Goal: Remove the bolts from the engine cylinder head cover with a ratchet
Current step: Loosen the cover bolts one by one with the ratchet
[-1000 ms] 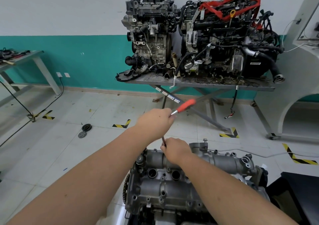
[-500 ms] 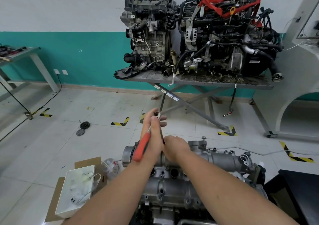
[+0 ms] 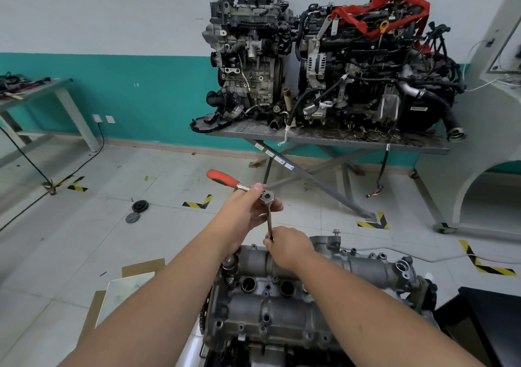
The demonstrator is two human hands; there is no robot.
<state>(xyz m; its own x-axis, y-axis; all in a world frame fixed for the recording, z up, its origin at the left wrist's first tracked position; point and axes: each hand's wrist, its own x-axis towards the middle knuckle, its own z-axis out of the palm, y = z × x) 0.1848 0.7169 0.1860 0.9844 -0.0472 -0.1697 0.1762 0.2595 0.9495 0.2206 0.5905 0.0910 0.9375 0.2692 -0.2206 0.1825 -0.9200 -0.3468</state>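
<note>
Cylinder head cover [image 3: 296, 304]: on the engine directly below the hands, bolts along the far edge.
Left hand [image 3: 248, 211]: clenched around the ratchet head.
Right hand [image 3: 290, 247]: grips the extension bar low, at the cover.
Ratchet [image 3: 245, 186]: handle now points far-left, having swung through successive positions over the last second; the bolt is probably backing out.

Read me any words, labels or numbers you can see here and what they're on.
No text can be read.
White stickers on the table brace: too small.
White label on the black engine part: blurred.
Floor tape: yellow-black stripes only, no words.
</note>
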